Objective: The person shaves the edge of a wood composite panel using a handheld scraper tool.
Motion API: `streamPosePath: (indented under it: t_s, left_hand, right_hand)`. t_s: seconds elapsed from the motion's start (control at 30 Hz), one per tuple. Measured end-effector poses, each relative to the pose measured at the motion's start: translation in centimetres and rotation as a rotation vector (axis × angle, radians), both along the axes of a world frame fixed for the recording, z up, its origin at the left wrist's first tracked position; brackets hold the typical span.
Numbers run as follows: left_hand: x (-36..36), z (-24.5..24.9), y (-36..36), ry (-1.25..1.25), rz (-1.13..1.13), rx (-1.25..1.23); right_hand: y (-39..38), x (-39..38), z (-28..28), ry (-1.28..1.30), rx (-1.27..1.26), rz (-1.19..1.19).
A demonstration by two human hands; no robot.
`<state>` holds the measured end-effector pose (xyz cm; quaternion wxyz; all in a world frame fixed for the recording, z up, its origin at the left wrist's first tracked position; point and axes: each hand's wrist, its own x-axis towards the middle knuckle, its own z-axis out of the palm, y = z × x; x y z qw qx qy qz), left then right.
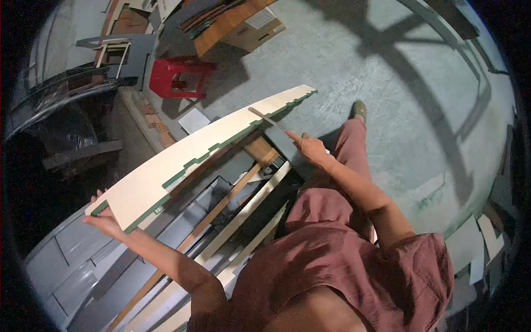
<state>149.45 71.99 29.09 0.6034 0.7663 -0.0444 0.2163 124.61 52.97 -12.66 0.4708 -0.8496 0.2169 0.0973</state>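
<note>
A long, tapering cream board (pixel 215 138) with a stepped green edge stretches diagonally ahead of me. My left hand (pixel 106 218) is closed around its near end, at a small notch, with the thumb in front and fingertips showing past the far edge. In my right hand (pixel 311 150) is a long flat file (pixel 268 118), gripped by its handle. The file's tip overlaps the board's face near the notched edge, toward the far half. Under the board lies a wooden block (pixel 261 150) at the end of a stand.
Long strips (pixel 243 213) lie below the board, beside grey panels (pixel 72 249). A red plastic stool (pixel 180 77) stands on the concrete floor (pixel 326 50). Behind it are a cardboard box (pixel 254 30) and stacked boards. A plastic-covered item (pixel 66 133) sits at left.
</note>
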Motion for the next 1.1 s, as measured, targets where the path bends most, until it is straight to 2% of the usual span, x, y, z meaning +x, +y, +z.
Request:
streamPosePath:
  t_s: [0.27,0.3,0.33,0.4,0.47,0.53,0.57,0.63,0.73,0.87,0.97,1.0,1.1]
  left_hand:
    - [3.5,-0.1,2.8,0.099,0.167,0.05]
    - [5.9,0.4,6.9,0.125,0.148,-0.001]
    - [6.9,0.3,8.5,0.077,0.082,0.062]
    - [8.1,0.9,11.7,0.056,0.029,0.126]
    - [9.1,1.4,14.5,0.188,-0.124,0.157]
    - [9.3,1.2,11.4,0.186,0.244,0.098]
    - [8.9,0.6,9.5,0.164,0.231,0.09]
    - [9.9,2.5,15.0,0.244,0.096,0.276]
    - [10.2,2.1,13.8,0.174,0.195,0.334]
    - [10.4,-0.1,11.9,0.15,0.282,0.393]
    - [11.2,-1.3,11.5,0.158,0.316,0.437]
    - [11.2,-1.6,11.5,0.161,0.325,0.452]
    - [11.6,-1.9,11.4,0.166,0.343,0.489]
  right_hand:
    - [-1.7,1.7,-7.2,0.171,-0.029,-0.004]
    - [-3.0,2.3,-6.2,0.165,-0.062,0.072]
    - [-3.3,2.4,-5.8,0.169,-0.083,0.146]
    - [-3.9,2.4,-7.6,0.189,-0.075,0.167]
    - [-5.5,2.6,-11.2,0.196,-0.14,0.183]
    - [-7.3,2.9,-14.5,0.203,-0.128,0.192]
    - [-8.0,3.2,-16.3,0.196,-0.122,0.186]
    - [-9.5,4.2,-17.8,0.244,-0.127,0.212]
    - [-11.9,5.8,-19.4,0.224,-0.078,0.291]
    - [-14.1,6.2,-25.7,0.362,-0.089,0.442]
    - [-15.2,6.7,-29.9,0.362,-0.08,0.402]
    - [-15.9,7.3,-30.1,0.39,-0.164,0.506]
    - [-17.4,9.2,-31.2,0.461,-0.08,0.528]
